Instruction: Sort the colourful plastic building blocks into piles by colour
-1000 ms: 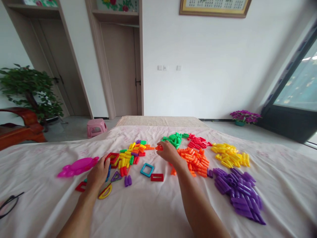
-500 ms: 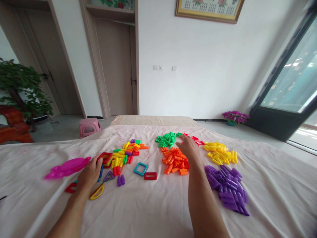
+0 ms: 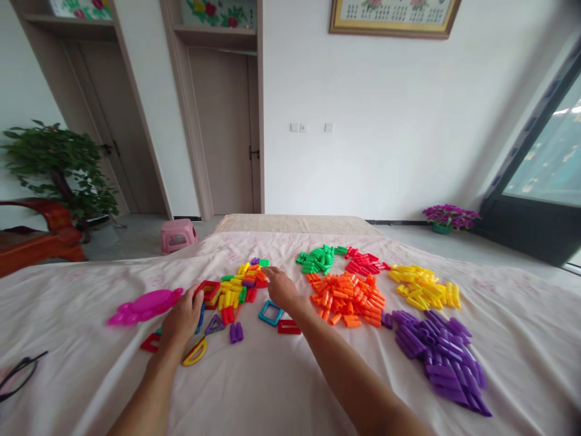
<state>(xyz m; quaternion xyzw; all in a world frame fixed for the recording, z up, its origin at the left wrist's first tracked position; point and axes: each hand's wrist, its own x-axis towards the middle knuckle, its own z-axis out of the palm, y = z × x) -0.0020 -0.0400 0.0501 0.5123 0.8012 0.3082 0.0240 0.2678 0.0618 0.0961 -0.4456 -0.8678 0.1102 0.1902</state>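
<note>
My left hand is curled at the left of a small group of magnetic frame tiles, its fingers closed on the edge of a red square frame. Beneath that hand a blue piece partly shows. My right hand reaches over to a mixed heap of plastic tube pieces in yellow, red, orange, green and purple. Its fingers stretch out at the heap's right edge, beside red and orange pieces; nothing shows between them. Nearby lie a blue square frame and a red rectangular frame, close under my right wrist.
Sorted heaps of green, red, orange, yellow and purple pieces spread across the right. A magenta plastic toy lies left. Purple triangle, yellow curved frame and glasses rest on the cloth.
My right hand has moved left from the red heap to the mixed heap, uncovering the red and orange heaps. My left hand stays by the frames. The view has shifted slightly.
</note>
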